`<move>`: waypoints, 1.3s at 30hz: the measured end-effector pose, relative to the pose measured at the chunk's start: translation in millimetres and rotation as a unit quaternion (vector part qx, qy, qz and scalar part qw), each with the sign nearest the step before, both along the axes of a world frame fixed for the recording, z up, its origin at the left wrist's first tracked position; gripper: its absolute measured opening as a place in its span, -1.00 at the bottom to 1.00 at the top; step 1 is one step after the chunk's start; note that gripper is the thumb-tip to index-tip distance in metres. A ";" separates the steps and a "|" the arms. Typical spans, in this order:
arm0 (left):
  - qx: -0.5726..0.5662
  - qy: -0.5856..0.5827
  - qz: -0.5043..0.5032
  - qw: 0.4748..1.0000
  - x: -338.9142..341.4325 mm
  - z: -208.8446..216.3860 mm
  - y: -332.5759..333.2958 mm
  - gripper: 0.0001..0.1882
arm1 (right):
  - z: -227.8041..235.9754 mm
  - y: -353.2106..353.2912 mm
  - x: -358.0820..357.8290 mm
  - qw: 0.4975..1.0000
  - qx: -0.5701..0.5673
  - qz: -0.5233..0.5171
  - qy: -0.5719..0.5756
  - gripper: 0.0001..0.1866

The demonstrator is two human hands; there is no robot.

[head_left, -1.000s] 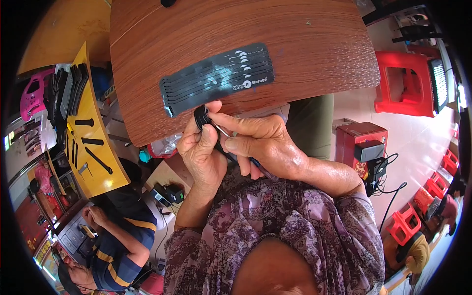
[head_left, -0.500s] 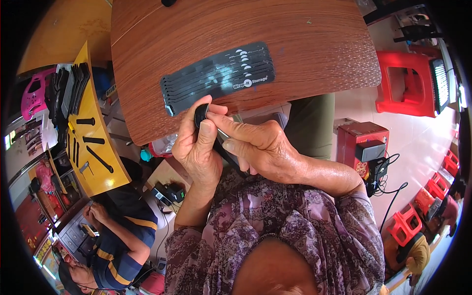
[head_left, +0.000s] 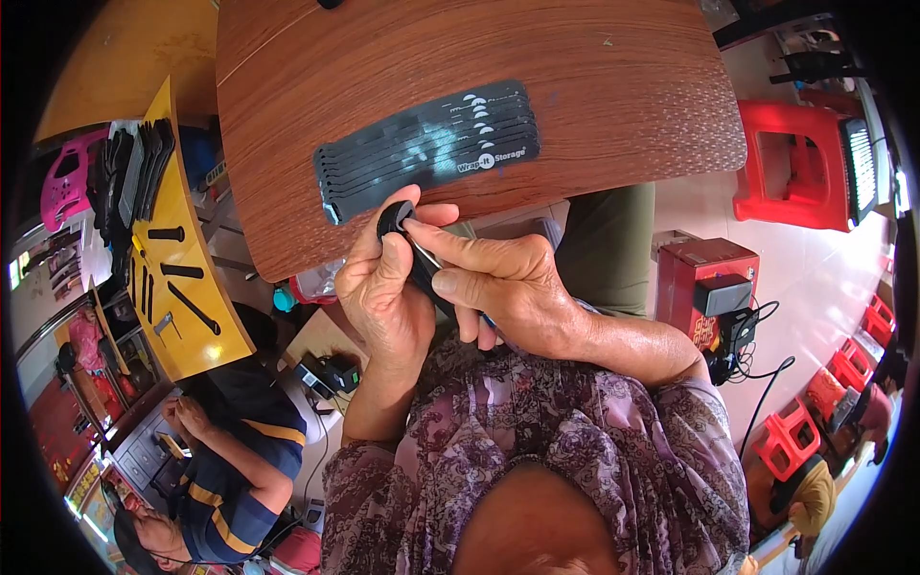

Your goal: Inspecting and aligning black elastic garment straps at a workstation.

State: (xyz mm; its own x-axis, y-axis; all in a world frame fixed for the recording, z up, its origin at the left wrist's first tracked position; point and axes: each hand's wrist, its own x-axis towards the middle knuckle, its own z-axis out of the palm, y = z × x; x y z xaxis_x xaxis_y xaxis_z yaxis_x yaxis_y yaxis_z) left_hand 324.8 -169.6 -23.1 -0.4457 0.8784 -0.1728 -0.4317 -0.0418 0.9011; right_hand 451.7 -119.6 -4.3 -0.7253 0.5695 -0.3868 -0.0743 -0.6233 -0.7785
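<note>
My left hand [head_left: 381, 292] pinches the curled end of a black strap [head_left: 391, 218] between thumb and fingers, just past the table's near edge. From the right, my right hand [head_left: 513, 287] has its index fingertip pressed against that same loop, its thumb and other fingers bent around the strap's lower length. A thin pale edge shows beneath the right index finger; I cannot make out what it belongs to. Beyond my hands, a fanned stack of flat black cards with white print [head_left: 422, 149] lies on the brown wooden table [head_left: 613, 86].
At left, a yellow board [head_left: 206, 350] bears several black straps and a small metal tool. A person in a striped shirt [head_left: 240, 489] sits at lower left. To the right stand a red stool [head_left: 781, 163] and a red box [head_left: 704, 259] with black cables.
The strap's curled end has turned a little, showing more of its loop. My left fingers have shifted slightly around it, and my right hand has moved only a little.
</note>
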 end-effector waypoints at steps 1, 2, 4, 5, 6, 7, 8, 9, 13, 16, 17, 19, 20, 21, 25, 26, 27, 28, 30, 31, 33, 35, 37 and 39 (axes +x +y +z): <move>0.000 0.000 0.000 1.000 -1.2 0.3 -0.5 -0.52 | 0.1 -1.0 -0.1 1.000 0.000 0.000 0.000 -0.57; 0.000 -0.022 -0.011 1.000 -2.1 0.6 -1.0 -0.51 | 0.3 -2.1 -0.3 1.000 -0.005 -0.008 0.005 -0.57; 0.000 -0.045 -0.023 0.999 -3.0 1.7 -1.2 -0.50 | 0.5 -2.5 0.0 1.000 -0.011 -0.016 0.010 -0.57; -0.006 -0.040 -0.029 0.999 -3.2 3.7 -0.9 -0.49 | 0.8 -2.2 1.3 1.000 -0.014 -0.009 0.004 -0.57; -0.012 -0.036 -0.037 0.999 -2.9 4.5 -0.6 -0.49 | 0.8 -2.0 2.8 1.000 -0.017 -0.003 -0.003 -0.57; -0.012 -0.037 -0.037 0.999 -4.6 3.1 -1.2 -0.49 | 0.4 -2.1 3.6 1.000 -0.017 -0.004 -0.004 -0.57; -0.002 -0.015 -0.050 0.999 -8.4 0.7 -2.3 -0.53 | -0.2 -2.2 4.2 1.000 -0.019 -0.001 -0.006 -0.57; 0.008 0.009 -0.061 0.998 -12.5 0.3 -3.7 -0.58 | -0.2 -2.2 4.3 1.000 -0.022 0.003 -0.006 -0.57; 0.004 0.063 -0.085 0.994 -24.9 3.9 -7.0 -0.63 | 4.0 0.5 6.4 0.999 -0.042 0.019 0.001 -0.58; -0.025 0.184 -0.061 0.981 -32.3 -3.1 -13.7 -0.66 | 4.9 0.5 4.9 0.999 -0.050 0.011 0.010 -0.60; -0.033 0.192 -0.063 0.979 -32.8 -0.8 -12.5 -0.66 | 6.0 1.8 4.9 0.998 -0.059 0.016 0.009 -0.61; -0.043 0.200 -0.063 0.977 -33.7 0.5 -11.3 -0.67 | 6.4 3.0 4.1 0.997 -0.069 0.023 0.008 -0.63; -0.043 0.162 -0.064 0.984 -34.2 0.4 -10.8 -0.66 | 5.8 3.0 3.5 0.997 -0.078 0.019 0.016 -0.63; -0.042 0.124 -0.065 0.989 -34.2 -0.2 -10.5 -0.65 | 5.0 3.1 3.3 0.996 -0.088 0.014 0.022 -0.62; -0.040 0.053 -0.066 0.996 -29.4 3.6 -7.8 -0.65 | 3.0 4.7 3.6 0.996 -0.089 0.019 0.020 -0.62; -0.042 0.062 -0.061 0.995 -29.6 2.9 -8.2 -0.64 | 1.5 4.0 3.8 0.996 -0.085 0.021 0.019 -0.62; -0.045 0.072 -0.056 0.995 -30.1 2.6 -9.0 -0.64 | 0.8 3.3 3.4 0.996 -0.080 0.024 0.018 -0.63; -0.045 0.073 -0.055 0.995 -30.3 1.7 -10.2 -0.64 | 0.9 2.7 3.0 0.996 -0.080 0.025 0.018 -0.63; -0.048 0.079 -0.049 0.995 -29.5 0.7 -11.2 -0.62 | 1.3 1.3 2.9 0.996 -0.084 0.018 0.019 -0.63; -0.049 0.079 -0.049 0.994 -28.0 3.4 -10.1 -0.62 | 0.9 0.5 3.0 0.996 -0.085 0.018 0.019 -0.63; -0.031 0.040 -0.073 0.996 -22.0 11.3 -6.6 -0.60 | 0.0 -1.2 3.3 0.997 -0.078 0.016 0.019 -0.63; -0.022 0.056 -0.055 0.997 -15.6 12.4 -7.5 -0.60 | 0.0 -2.0 3.6 0.997 -0.070 0.024 0.014 -0.64; -0.013 0.073 -0.036 0.997 -11.6 11.1 -7.4 -0.60 | -0.8 -2.1 3.7 0.998 -0.062 0.032 0.008 -0.64; -0.021 0.194 0.040 0.980 -9.2 5.1 -7.8 -0.60 | -5.4 -2.6 5.0 1.000 -0.022 0.011 0.017 -0.60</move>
